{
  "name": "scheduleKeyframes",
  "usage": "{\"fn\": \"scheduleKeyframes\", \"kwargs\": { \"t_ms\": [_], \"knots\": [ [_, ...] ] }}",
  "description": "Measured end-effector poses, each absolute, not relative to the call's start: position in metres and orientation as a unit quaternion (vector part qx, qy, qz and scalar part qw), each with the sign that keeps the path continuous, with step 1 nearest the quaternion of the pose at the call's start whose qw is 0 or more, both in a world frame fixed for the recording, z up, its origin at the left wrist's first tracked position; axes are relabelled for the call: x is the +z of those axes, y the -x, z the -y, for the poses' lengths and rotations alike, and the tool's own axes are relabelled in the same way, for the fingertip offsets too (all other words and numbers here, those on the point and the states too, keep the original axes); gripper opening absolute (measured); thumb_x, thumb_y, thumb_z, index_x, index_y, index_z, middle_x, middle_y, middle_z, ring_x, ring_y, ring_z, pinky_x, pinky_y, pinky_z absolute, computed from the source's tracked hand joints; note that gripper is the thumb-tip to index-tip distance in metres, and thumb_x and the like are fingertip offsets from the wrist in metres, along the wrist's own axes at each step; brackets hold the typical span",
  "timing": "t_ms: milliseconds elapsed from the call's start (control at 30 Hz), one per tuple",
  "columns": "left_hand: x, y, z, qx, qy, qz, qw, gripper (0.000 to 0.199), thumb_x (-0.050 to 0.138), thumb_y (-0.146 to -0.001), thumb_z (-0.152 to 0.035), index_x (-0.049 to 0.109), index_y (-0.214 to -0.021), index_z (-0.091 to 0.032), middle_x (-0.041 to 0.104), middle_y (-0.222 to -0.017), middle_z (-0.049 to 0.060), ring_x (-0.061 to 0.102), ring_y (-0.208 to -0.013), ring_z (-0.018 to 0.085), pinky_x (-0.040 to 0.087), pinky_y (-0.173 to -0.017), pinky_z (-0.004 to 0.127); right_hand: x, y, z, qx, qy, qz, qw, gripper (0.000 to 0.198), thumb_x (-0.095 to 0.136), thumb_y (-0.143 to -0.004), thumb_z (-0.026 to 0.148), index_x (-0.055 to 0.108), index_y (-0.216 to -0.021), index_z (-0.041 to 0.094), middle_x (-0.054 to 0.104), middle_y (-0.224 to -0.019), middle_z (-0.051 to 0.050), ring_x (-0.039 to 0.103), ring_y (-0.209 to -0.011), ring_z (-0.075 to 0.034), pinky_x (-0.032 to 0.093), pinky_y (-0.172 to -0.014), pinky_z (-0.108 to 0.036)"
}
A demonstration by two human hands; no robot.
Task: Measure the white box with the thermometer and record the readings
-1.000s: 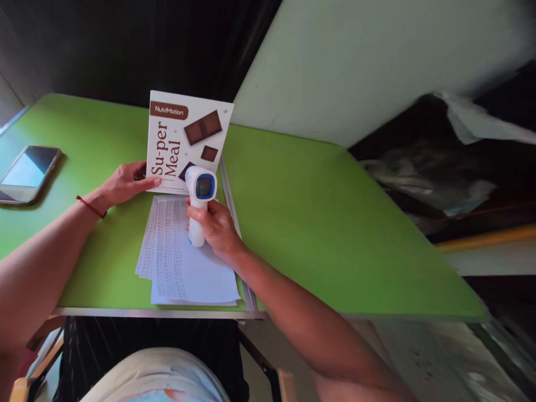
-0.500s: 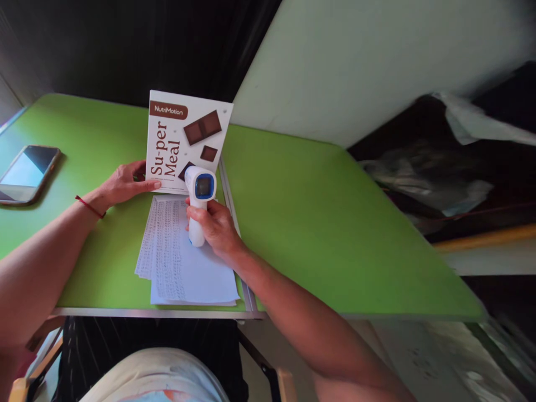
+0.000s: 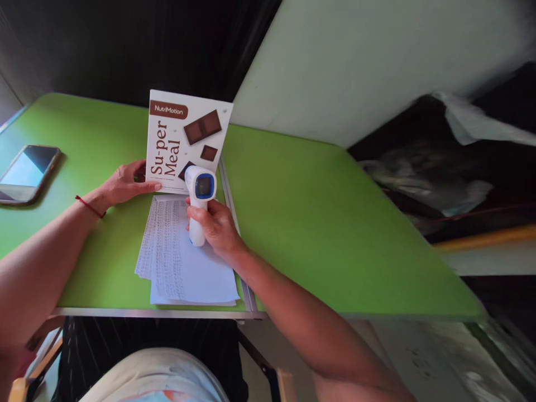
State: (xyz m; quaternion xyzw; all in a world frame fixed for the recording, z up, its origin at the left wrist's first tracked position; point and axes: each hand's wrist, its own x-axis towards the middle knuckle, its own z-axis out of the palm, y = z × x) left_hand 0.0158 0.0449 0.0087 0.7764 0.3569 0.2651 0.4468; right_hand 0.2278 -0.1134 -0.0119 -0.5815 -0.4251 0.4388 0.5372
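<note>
A white box (image 3: 180, 139) printed "NutriMotion Su-per Meal", with brown chocolate pieces pictured on it, stands upright on the green table. My left hand (image 3: 128, 183) grips its lower left edge, thumb on the front and the other fingers partly hidden behind. In my right hand (image 3: 220, 226) is a white infrared thermometer (image 3: 196, 223) with a blue-framed screen, its head facing the lower part of the box. The fingers wrap round its handle. Beneath the thermometer lie sheets of paper (image 3: 213, 285) covered partly in small handwriting.
A phone (image 3: 27, 173) lies face up at the table's left. The green table (image 3: 335, 240) has a metal-edged seam beside the papers. Behind it are a dark panel (image 3: 125, 44) and a pale wall (image 3: 326, 67). Plastic bags (image 3: 431, 173) sit on a shelf at the right.
</note>
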Motion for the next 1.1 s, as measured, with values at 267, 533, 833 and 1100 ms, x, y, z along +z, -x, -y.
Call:
{"fn": "scheduleKeyframes", "kwargs": {
  "t_ms": [267,533,833,1100],
  "knots": [
    [0.012,-0.016,-0.042,0.262,-0.772,-0.364,0.450,0.079,0.095,-0.064,-0.076,0.078,-0.117,-0.020,0.085,-0.125,0.013,0.080,-0.115,0.036,0.067,-0.099,0.047,-0.011,-0.227,0.114,0.438,0.581,0.420,0.542,0.035,0.080,-0.069,0.057,0.063,-0.077,0.027,0.056,-0.067,0.004,0.053,-0.063,-0.017,0.043,-0.054,-0.033],
    [0.011,-0.018,-0.042,0.269,-0.777,-0.341,0.457,0.080,0.098,-0.065,-0.072,0.078,-0.122,-0.020,0.085,-0.126,0.014,0.080,-0.117,0.037,0.068,-0.101,0.047,0.001,-0.228,0.116,0.463,0.573,0.405,0.541,0.036,0.080,-0.067,0.056,0.066,-0.082,0.026,0.059,-0.063,0.005,0.056,-0.055,-0.016,0.045,-0.052,-0.034],
    [0.009,-0.021,-0.040,0.272,-0.805,-0.379,0.367,0.075,0.096,-0.074,-0.055,0.071,-0.134,-0.018,0.084,-0.129,0.012,0.081,-0.113,0.030,0.066,-0.100,0.039,0.001,-0.257,0.105,0.326,0.560,0.409,0.643,0.031,0.079,-0.068,0.053,0.065,-0.076,0.027,0.058,-0.063,0.005,0.053,-0.057,-0.015,0.047,-0.055,-0.032],
    [0.007,-0.027,-0.037,0.204,-0.837,-0.459,0.214,0.073,0.087,-0.079,-0.033,0.062,-0.147,-0.020,0.077,-0.141,0.013,0.070,-0.133,0.041,0.056,-0.114,0.056,0.015,-0.318,0.100,0.167,0.770,0.458,0.411,0.023,0.081,-0.077,0.041,0.076,-0.086,0.021,0.077,-0.082,-0.004,0.071,-0.077,-0.025,0.054,-0.071,-0.038]
  ]
}}
